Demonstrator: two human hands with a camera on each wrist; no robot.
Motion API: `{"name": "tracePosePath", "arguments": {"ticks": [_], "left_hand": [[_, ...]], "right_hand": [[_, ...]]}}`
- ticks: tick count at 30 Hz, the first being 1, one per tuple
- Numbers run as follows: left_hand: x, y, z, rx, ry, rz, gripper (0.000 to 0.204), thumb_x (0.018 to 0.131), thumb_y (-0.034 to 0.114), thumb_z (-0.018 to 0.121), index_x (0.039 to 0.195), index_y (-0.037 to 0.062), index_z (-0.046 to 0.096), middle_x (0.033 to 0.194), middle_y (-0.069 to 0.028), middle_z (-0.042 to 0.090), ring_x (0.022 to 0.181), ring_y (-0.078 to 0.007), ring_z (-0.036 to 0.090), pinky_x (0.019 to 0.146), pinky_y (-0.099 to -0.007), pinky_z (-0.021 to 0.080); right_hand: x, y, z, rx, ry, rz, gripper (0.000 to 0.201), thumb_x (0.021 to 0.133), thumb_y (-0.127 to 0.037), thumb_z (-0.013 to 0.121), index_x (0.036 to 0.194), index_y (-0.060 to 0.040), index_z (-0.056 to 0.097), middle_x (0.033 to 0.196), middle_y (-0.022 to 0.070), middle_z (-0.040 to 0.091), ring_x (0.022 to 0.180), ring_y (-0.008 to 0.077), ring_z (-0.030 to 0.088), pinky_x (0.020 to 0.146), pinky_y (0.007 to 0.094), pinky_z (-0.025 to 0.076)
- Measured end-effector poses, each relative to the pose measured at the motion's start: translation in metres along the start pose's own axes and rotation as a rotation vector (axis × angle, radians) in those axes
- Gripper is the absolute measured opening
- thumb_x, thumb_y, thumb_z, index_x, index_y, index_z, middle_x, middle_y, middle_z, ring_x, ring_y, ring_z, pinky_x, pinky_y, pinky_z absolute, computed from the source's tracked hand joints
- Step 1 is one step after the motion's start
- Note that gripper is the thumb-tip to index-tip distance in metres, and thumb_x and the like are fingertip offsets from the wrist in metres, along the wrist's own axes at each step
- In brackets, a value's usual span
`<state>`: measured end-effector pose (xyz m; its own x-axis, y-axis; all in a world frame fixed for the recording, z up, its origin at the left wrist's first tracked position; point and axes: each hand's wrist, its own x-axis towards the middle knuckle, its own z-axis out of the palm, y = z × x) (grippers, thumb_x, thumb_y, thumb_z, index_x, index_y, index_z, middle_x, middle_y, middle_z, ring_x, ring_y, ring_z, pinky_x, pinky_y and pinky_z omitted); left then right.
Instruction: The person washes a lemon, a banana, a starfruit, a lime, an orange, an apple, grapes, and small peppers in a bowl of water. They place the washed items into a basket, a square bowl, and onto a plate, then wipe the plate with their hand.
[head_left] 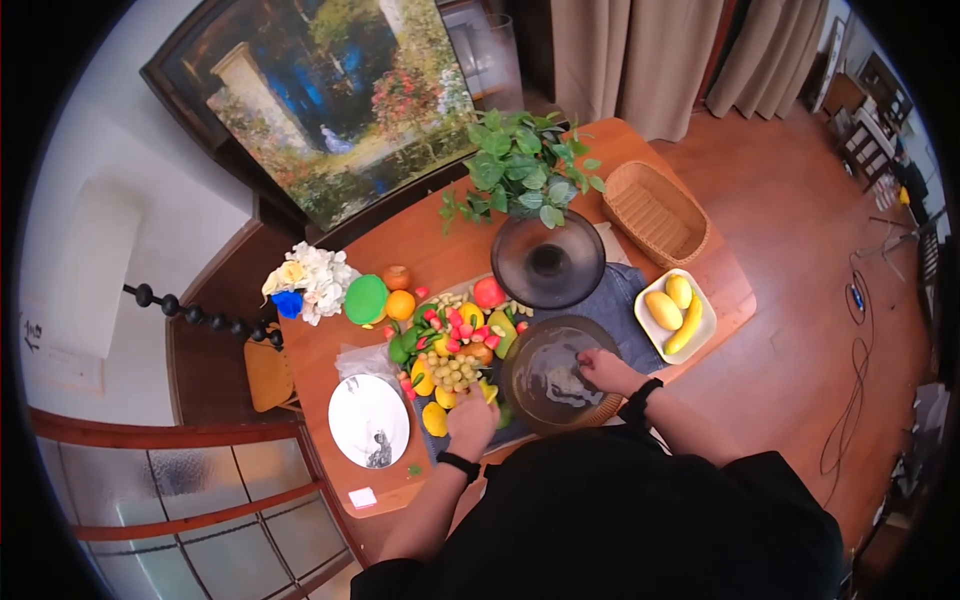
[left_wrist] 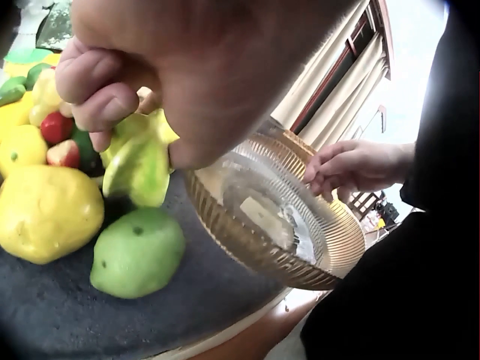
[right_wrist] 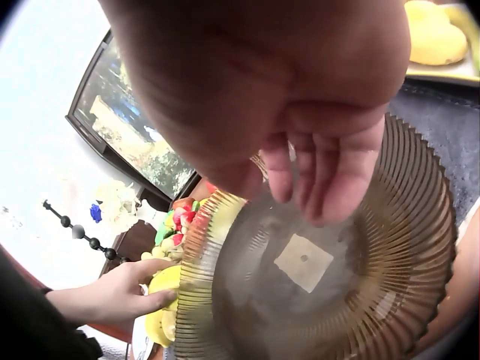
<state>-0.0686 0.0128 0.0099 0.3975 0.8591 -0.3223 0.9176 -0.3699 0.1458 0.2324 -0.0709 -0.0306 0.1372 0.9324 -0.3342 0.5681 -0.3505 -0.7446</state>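
My left hand (head_left: pixel 472 420) pinches a yellow-green star fruit (left_wrist: pixel 139 161) between curled fingers and thumb, at the right edge of a heap of fruit. Beside it lie a green fruit (left_wrist: pixel 139 253) and a lumpy yellow fruit (left_wrist: pixel 49 212). A bunch of grapes (head_left: pixel 455 374) lies just beyond that hand. My right hand (head_left: pixel 608 370) hangs over a ribbed amber glass bowl (head_left: pixel 535 410) with its fingers loosely bent and nothing in them. Inside the bowl, a pale square patch (right_wrist: pixel 304 262) shows at the bottom.
A dark round dish (head_left: pixel 520 280) stands behind the bowl, beside a leafy plant (head_left: pixel 520 165). At the right are a wicker basket (head_left: pixel 650 215) and a white tray (head_left: pixel 697 343) of yellow fruit. On the left lie a white oval plate (head_left: pixel 360 415) and artificial flowers (head_left: pixel 318 280).
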Motion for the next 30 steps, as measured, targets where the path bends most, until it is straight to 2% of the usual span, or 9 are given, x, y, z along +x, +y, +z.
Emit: {"name": "tracePosePath", "arguments": {"ticks": [5, 8, 11, 17, 19, 23, 25, 27, 30], "left_hand": [[-0.01, 0.022, -0.037, -0.081, 0.052, -0.049, 0.053, 0.091, 0.032, 0.055, 0.13, 0.0001, 0.04, 0.093, -0.0239, 0.063, 0.077, -0.0377, 0.068, 0.065, -0.0467, 0.056], [-0.002, 0.042, -0.024, -0.235, 0.004, 0.04, 0.053, 0.093, 0.032, 0.052, 0.132, -0.0003, 0.038, 0.102, -0.0298, 0.061, 0.079, -0.0432, 0.066, 0.069, -0.0508, 0.054], [0.017, 0.052, 0.011, -0.41, -0.127, 0.095, 0.051, 0.093, 0.027, 0.053, 0.133, -0.0005, 0.038, 0.109, -0.0357, 0.056, 0.085, -0.0476, 0.064, 0.075, -0.0529, 0.053], [0.044, 0.057, 0.054, -0.574, -0.169, 0.151, 0.045, 0.086, 0.006, 0.058, 0.129, -0.0022, 0.047, 0.118, -0.0338, 0.053, 0.112, -0.0466, 0.055, 0.097, -0.0473, 0.046], [0.048, 0.053, 0.06, -0.614, -0.177, 0.107, 0.046, 0.085, 0.005, 0.058, 0.13, -0.0003, 0.048, 0.12, -0.0324, 0.053, 0.111, -0.0463, 0.054, 0.098, -0.0465, 0.045], [0.044, 0.055, 0.051, -0.654, -0.188, 0.051, 0.047, 0.084, 0.003, 0.057, 0.131, 0.0048, 0.053, 0.124, -0.0322, 0.052, 0.112, -0.0457, 0.054, 0.097, -0.0451, 0.045], [0.044, 0.053, 0.054, -0.62, -0.127, 0.108, 0.044, 0.082, 0.003, 0.059, 0.126, 0.004, 0.056, 0.119, -0.0303, 0.056, 0.109, -0.0448, 0.056, 0.096, -0.0446, 0.047], [0.048, 0.052, 0.061, -0.589, -0.068, 0.165, 0.041, 0.08, 0.003, 0.06, 0.121, 0.0032, 0.06, 0.115, -0.0285, 0.06, 0.106, -0.0439, 0.059, 0.094, -0.044, 0.048], [0.054, 0.05, 0.072, -0.664, -0.046, 0.249, 0.04, 0.077, 0.0, 0.061, 0.117, 0.0025, 0.062, 0.108, -0.0267, 0.062, 0.098, -0.046, 0.06, 0.092, -0.0423, 0.049]], "right_hand": [[0.028, 0.03, 0.027, -0.038, 0.163, 0.006, 0.032, 0.085, -0.019, 0.057, 0.106, 0.0037, 0.065, 0.098, 0.0274, 0.067, 0.098, 0.0423, 0.064, 0.088, 0.0445, 0.051], [0.039, 0.015, 0.027, 0.13, 0.189, 0.199, 0.033, 0.086, -0.02, 0.059, 0.104, 0.0067, 0.064, 0.1, 0.0273, 0.067, 0.093, 0.0355, 0.067, 0.083, 0.041, 0.053], [0.036, -0.015, 0.013, 1.036, -0.189, 0.382, 0.029, 0.096, -0.022, 0.054, 0.1, 0.0039, 0.066, 0.09, 0.0106, 0.07, 0.073, 0.017, 0.067, 0.073, 0.0311, 0.057], [0.015, -0.026, 0.009, 0.562, -0.366, 0.136, 0.029, 0.097, -0.022, 0.051, 0.103, 0.0016, 0.068, 0.093, 0.012, 0.072, 0.084, 0.0228, 0.07, 0.078, 0.034, 0.056], [0.008, -0.016, 0.01, -0.104, -0.016, -0.045, 0.028, 0.091, -0.02, 0.055, 0.103, 0.0031, 0.067, 0.093, 0.0197, 0.071, 0.088, 0.0301, 0.07, 0.081, 0.0382, 0.054], [0.014, 0.023, 0.028, 0.08, 0.243, 0.259, 0.029, 0.085, -0.017, 0.055, 0.103, 0.0021, 0.068, 0.091, 0.0264, 0.068, 0.09, 0.0371, 0.068, 0.084, 0.0429, 0.053], [0.023, 0.029, 0.022, 0.146, 0.028, 0.309, 0.03, 0.085, -0.016, 0.056, 0.105, 0.0035, 0.066, 0.093, 0.0246, 0.068, 0.087, 0.0327, 0.069, 0.084, 0.0404, 0.054], [0.018, 0.008, 0.019, 0.967, -0.143, 0.422, 0.032, 0.085, -0.016, 0.059, 0.108, 0.0054, 0.064, 0.095, 0.0205, 0.069, 0.087, 0.028, 0.069, 0.082, 0.0379, 0.055], [0.012, -0.024, 0.005, 0.993, -0.327, 0.348, 0.035, 0.087, -0.02, 0.063, 0.111, 0.0058, 0.063, 0.098, 0.0184, 0.068, 0.09, 0.0255, 0.068, 0.083, 0.0364, 0.054]]}}
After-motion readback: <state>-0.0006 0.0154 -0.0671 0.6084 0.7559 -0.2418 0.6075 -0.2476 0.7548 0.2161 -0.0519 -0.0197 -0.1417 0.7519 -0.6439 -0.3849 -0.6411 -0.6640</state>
